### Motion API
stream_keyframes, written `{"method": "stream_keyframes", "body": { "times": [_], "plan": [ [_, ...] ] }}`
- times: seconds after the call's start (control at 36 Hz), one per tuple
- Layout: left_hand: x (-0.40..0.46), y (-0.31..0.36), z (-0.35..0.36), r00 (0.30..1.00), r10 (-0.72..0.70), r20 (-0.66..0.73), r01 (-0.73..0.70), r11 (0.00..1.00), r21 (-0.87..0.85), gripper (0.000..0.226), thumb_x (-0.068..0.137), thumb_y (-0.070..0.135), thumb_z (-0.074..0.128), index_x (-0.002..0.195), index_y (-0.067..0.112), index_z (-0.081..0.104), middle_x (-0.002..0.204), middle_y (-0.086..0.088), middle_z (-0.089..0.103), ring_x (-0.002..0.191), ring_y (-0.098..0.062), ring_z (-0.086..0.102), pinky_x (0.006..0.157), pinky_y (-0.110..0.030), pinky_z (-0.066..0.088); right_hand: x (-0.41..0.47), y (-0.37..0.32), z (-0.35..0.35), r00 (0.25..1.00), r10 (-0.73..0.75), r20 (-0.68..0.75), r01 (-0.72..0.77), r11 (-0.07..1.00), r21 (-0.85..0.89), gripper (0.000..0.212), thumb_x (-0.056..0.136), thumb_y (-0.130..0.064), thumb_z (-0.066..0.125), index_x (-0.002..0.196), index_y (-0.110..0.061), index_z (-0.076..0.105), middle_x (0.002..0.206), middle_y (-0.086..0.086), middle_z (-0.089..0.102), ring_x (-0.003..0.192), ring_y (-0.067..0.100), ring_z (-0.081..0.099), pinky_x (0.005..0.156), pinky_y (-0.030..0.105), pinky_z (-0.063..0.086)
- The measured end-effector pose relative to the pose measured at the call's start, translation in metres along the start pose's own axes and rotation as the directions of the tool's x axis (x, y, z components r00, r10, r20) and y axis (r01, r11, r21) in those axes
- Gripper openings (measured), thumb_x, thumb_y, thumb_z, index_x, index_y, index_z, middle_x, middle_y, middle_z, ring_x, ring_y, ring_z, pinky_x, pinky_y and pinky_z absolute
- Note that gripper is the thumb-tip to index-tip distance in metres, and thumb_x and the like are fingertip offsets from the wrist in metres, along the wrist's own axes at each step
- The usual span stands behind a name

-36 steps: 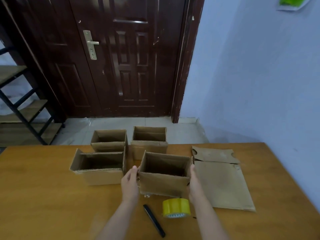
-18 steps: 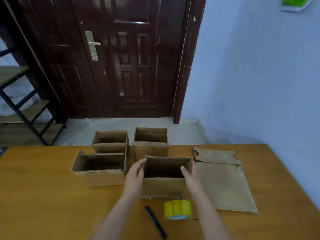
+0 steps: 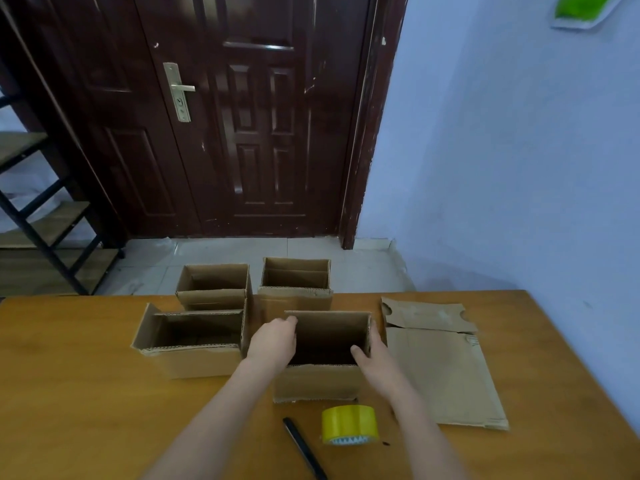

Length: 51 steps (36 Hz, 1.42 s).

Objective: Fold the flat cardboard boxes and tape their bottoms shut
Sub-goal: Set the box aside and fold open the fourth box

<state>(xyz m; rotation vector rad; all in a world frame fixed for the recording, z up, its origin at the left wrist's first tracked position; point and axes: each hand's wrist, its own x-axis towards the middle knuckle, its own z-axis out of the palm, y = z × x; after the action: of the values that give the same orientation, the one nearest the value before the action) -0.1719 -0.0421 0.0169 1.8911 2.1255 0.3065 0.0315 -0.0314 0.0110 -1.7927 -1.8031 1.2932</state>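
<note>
An upright open-topped cardboard box (image 3: 318, 382) stands on the wooden table (image 3: 69, 410) right in front of me. My left hand (image 3: 273, 341) holds its left wall, fingers curled over the far left corner of the rim. My right hand (image 3: 370, 355) pinches the right wall, thumb inside and fingers outside. Three more folded boxes stand nearby: one to the left (image 3: 190, 355), one behind left (image 3: 214, 289) and one behind (image 3: 294, 299). A flat cardboard box (image 3: 443, 372) lies to the right. A yellow tape roll (image 3: 349, 425) sits just in front of the held box.
A black pen-like tool (image 3: 304, 448) lies left of the tape near the table's front. Beyond the table's far edge are a tiled floor, a dark wooden door (image 3: 242, 133) and a blue wall (image 3: 519, 168). A black-framed shelf (image 3: 41, 220) stands at far left.
The box I hold went from tilted to standing upright and shifted slightly back. Both hands slid from its lower sides up to the rim, and my right thumb now reaches inside.
</note>
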Motion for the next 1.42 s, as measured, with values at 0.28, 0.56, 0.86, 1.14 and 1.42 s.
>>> {"method": "stream_keyframes", "body": {
  "times": [0.28,0.56,0.86,1.14,1.42],
  "plan": [
    [-0.003,-0.003,-0.006,1.000,-0.025,-0.006,0.025,0.997,-0.071,0.035,0.101,0.028,0.032,0.135,0.020,0.032,0.076,0.003,0.063,0.061,-0.011,0.061,0.056,-0.024,0.054,0.007,-0.003,-0.001,0.996,0.024,0.083,-0.007,0.981,-0.194,0.067,0.099,-0.051,0.031,0.152,-0.030,-0.004,0.161,-0.001,0.000,0.144,0.024,0.022,0.113,0.041,0.027],
    [-0.016,-0.028,0.008,0.992,-0.048,0.118,0.087,0.933,-0.350,0.036,0.097,0.036,0.046,0.130,0.025,0.055,0.133,0.005,0.054,0.114,-0.011,0.054,0.088,-0.024,0.049,0.016,0.002,-0.001,0.990,0.030,0.136,-0.019,0.996,-0.084,0.064,0.099,-0.044,0.038,0.152,-0.029,0.005,0.160,-0.006,0.002,0.145,0.021,0.017,0.116,0.041,0.021],
    [-0.012,-0.020,0.006,0.940,-0.023,0.342,0.121,0.956,-0.267,0.058,0.095,0.054,0.039,0.142,0.021,0.041,0.154,0.006,0.010,0.136,-0.021,0.030,0.111,-0.040,0.032,0.019,0.013,-0.006,0.969,0.060,0.241,-0.073,0.996,0.043,0.071,0.094,-0.040,0.049,0.151,-0.037,0.006,0.159,-0.011,-0.003,0.144,0.023,0.014,0.113,0.039,0.021],
    [-0.023,-0.036,0.001,0.893,0.121,0.434,0.101,0.885,-0.454,0.066,0.084,0.048,0.063,0.141,0.023,0.042,0.155,0.006,0.003,0.141,-0.023,0.020,0.110,-0.037,0.031,0.014,0.008,-0.006,0.998,0.032,0.052,-0.027,0.994,-0.107,0.046,0.102,-0.038,0.034,0.140,-0.016,0.045,0.154,0.000,0.027,0.140,0.019,0.028,0.112,0.033,0.026],
    [-0.030,-0.024,0.018,0.987,-0.040,0.156,0.110,0.873,-0.475,0.055,0.089,0.029,0.062,0.138,0.020,0.041,0.146,0.005,0.033,0.126,-0.012,0.043,0.100,-0.027,0.045,0.007,0.014,0.006,0.968,-0.009,-0.252,0.032,0.996,0.088,0.036,0.099,-0.037,0.041,0.128,-0.019,0.050,0.122,-0.002,0.056,0.115,0.014,0.052,0.087,0.022,0.041]
  ]
}}
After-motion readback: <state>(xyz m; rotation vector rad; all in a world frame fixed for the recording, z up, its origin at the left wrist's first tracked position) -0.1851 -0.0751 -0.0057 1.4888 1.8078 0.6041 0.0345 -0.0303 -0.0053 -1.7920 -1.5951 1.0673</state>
